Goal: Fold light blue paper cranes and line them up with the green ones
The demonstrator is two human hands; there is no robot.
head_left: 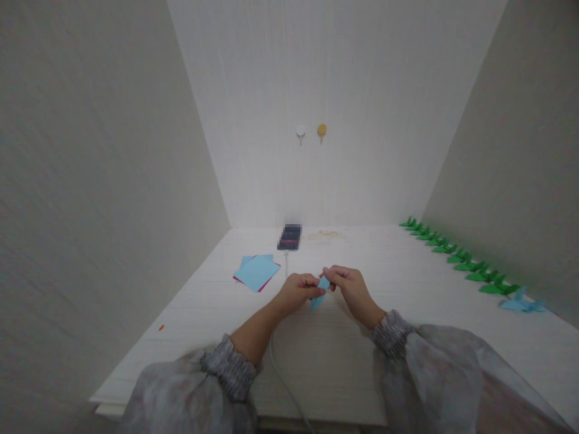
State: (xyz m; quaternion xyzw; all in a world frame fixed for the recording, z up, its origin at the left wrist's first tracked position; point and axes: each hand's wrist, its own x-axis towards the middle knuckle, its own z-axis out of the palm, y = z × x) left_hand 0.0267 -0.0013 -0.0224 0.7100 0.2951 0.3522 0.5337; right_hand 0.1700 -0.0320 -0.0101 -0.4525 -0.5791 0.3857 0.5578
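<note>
Both hands pinch a small blue paper at frame centre.

The left hand and right hand grasp the folded blue paper between their fingertips, just above the white table, its lower corner hanging below the grip.

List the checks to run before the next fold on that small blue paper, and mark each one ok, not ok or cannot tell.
1. Both hands on the piece: left hand and right hand each pinch the small blue paper. Ok.
2. Paper held above the white table, not pressed flat: ok.
3. Crease lined up edge to edge: cannot tell, too small.
4. Spare sheets in reach: blue paper stack lies left of the hands. Ok.
5. White cable runs under the left wrist, near the work: not ok.
6. Finished green folded pieces lined along the right wall, apart from the hands: ok.
</note>
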